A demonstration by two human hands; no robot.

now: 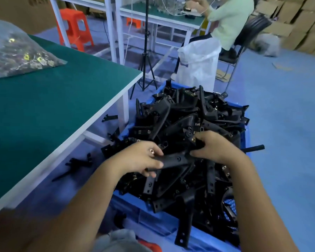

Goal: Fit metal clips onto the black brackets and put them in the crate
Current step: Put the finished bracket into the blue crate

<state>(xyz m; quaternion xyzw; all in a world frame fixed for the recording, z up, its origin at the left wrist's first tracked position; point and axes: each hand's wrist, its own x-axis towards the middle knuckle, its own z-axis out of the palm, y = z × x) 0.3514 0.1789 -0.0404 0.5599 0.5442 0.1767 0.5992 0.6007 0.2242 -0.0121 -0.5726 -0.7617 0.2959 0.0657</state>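
Observation:
Both hands hold one black bracket (176, 159) above a heap of black brackets (185, 124) that overfills a blue crate (245, 135). My left hand (140, 158) grips the bracket's near end, and a small metal clip (151, 151) sits between its thumb and fingers. My right hand (214, 144) grips the bracket's far end, where a brass-coloured clip (193, 139) shows by the fingertips. A clear bag of metal clips (16, 51) lies on the green table (62, 99) at the left.
Loose black brackets (76, 163) lie on the blue floor under the table edge. A black tripod (145, 57) stands beyond the table. A person in a light green top (229, 20) sits at a far bench, with a white sack (198, 60) behind the crate. Cardboard boxes (302, 20) are stacked at right.

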